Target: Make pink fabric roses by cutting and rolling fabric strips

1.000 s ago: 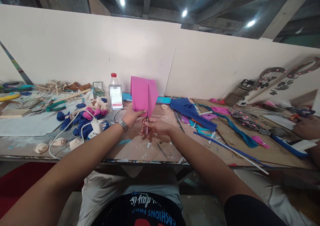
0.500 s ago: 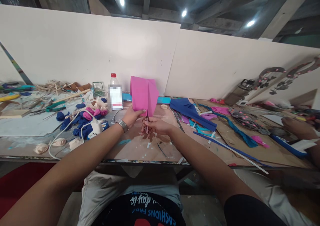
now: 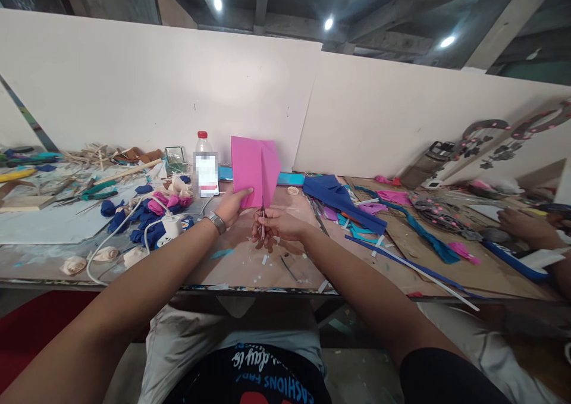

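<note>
A sheet of pink paper (image 3: pixel 248 169) stands upright in front of me, with a slit or fold running down its middle. My left hand (image 3: pixel 234 205) pinches its lower left part, thumb on the near face. Wrapped round the handles of a small pair of scissors (image 3: pixel 263 221) is my right hand (image 3: pixel 281 224). The scissors point away from me, and their blades reach the paper's bottom edge at the slit. Part of the blades is hidden by the paper.
Left of my hands are a phone (image 3: pixel 206 175) before a red-capped bottle (image 3: pixel 202 135), crumpled blue cloth pieces (image 3: pixel 145 218) and a white cable (image 3: pixel 95 256). Folded blue paper (image 3: pixel 332 197) and a white stick (image 3: pixel 428 276) lie right. Another person's hand (image 3: pixel 526 228) is at far right.
My left hand has shifted slightly left and its thumb has moved up the paper. The pink sheet has moved a little left; the right hand stays nearly still with the scissors.
</note>
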Available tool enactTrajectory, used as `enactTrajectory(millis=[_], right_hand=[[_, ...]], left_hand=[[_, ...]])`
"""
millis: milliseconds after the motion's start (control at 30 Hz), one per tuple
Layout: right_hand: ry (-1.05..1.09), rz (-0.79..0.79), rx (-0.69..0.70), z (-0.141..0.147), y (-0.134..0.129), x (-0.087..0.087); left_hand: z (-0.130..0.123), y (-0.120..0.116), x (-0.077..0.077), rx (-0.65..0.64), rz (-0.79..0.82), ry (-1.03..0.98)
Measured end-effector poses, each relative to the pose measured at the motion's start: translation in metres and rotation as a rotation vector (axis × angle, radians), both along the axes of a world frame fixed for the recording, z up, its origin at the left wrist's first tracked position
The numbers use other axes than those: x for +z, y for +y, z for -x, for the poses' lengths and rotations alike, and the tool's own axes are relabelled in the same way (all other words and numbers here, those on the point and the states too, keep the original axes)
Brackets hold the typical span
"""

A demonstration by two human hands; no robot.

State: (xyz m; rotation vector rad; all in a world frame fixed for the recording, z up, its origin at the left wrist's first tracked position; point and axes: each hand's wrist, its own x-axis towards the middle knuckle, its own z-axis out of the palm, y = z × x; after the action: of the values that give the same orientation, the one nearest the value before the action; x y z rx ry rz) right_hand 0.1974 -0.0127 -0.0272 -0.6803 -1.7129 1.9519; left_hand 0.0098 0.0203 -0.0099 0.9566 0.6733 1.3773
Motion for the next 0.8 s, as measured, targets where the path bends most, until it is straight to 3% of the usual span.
enactTrajectory(millis=[533, 800], right_hand=[[0.004, 0.065, -0.055, 0.002, -0.005, 0.008], [0.017, 0.092, -0.036, 0.005, -0.008, 0.015]], left_hand=[[0.003, 0.006, -0.004, 0.004, -0.051, 0.023], [0.003, 0.000, 0.002, 0.000, -0.042, 0.031]])
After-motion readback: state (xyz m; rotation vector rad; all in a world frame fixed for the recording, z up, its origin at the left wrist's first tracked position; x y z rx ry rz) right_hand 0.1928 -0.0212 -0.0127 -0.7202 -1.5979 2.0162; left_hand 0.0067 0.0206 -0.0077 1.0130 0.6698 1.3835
